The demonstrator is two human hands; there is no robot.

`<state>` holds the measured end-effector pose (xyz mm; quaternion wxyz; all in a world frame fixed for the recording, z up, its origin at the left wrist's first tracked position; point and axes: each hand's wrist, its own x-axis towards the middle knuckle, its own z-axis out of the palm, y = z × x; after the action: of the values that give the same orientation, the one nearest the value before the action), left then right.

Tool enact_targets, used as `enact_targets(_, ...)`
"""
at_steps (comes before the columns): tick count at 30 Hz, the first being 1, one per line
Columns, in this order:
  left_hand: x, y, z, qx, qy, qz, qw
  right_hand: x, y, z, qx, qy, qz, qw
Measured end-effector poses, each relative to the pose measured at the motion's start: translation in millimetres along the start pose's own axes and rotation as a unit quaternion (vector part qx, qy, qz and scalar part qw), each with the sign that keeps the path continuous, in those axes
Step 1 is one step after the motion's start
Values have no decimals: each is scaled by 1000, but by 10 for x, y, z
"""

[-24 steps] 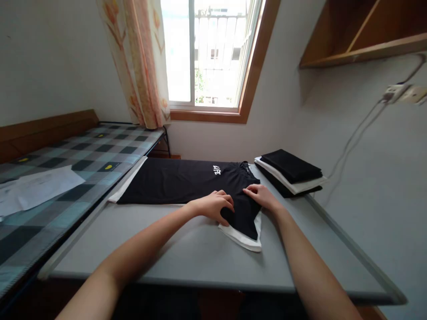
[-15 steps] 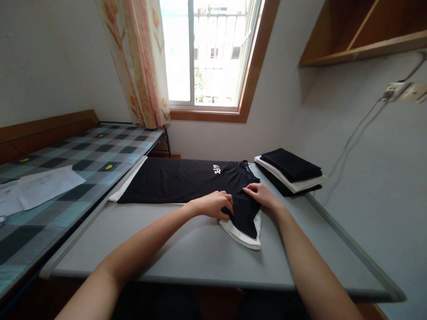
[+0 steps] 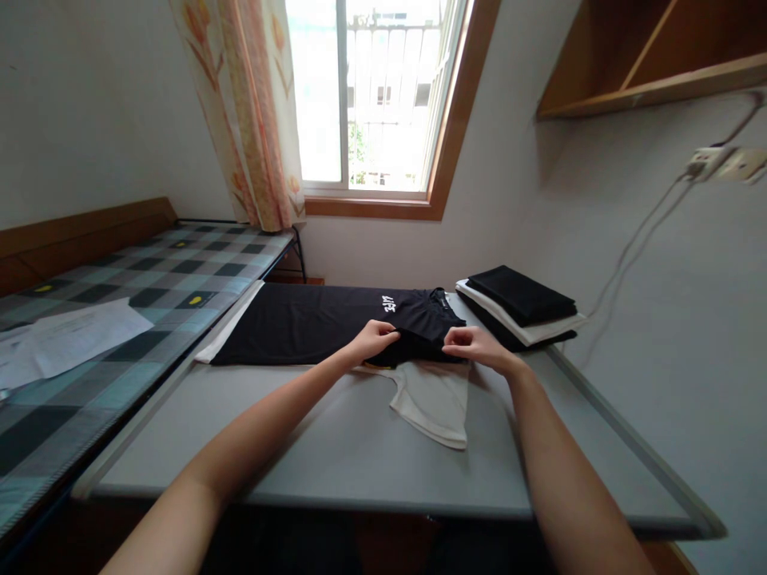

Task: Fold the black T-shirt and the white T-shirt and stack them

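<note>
A black T-shirt with white lettering lies lengthwise across the grey table, its collar to the right. Under it is a white T-shirt, whose sleeve sticks out toward me and whose hem edge shows at the far left. My left hand is closed, pinching the black T-shirt's sleeve, which is lifted and folded back over the body. My right hand has its fingers pinched together at the shirt's shoulder edge, below the collar, on the same folded cloth.
A stack of folded black and white clothes sits at the table's back right. The grey table borders a bed with a checked mattress on the left, where papers lie. A cable hangs along the right wall.
The black sleeve has been lifted and folded away from me onto the shirt body, uncovering the white sleeve beneath. My left hand moved away from me and slightly left; the right hand shifted slightly.
</note>
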<state>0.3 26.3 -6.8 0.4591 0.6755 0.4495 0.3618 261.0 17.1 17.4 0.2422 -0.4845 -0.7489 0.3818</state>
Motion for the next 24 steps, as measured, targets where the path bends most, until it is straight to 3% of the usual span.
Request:
enact_targets(4,-21,10,-29,-55,28,-96,993,-23,52,-50,-29,-20,-30,999)
enact_targets(7,-15,-36,-33,-72,29,-120,990,-19,149,-64,-75,-36,-31,996)
enact_targets(12,30,-126,-44,-69,-1,-63,996,25,271,-22,-148,-31,-7,988)
enact_targets(18,-1,-52,-98,-24,-136,39,990,52,289,-32,-88,-34,-12,995)
enact_targets(21,-16,-35,-114,-23,-158,28,987,102,321,0,-80,37,-27,996)
enact_targets(24,11,-96,-110,-78,-105,-37,991,195,388,107,-128,158,4,979)
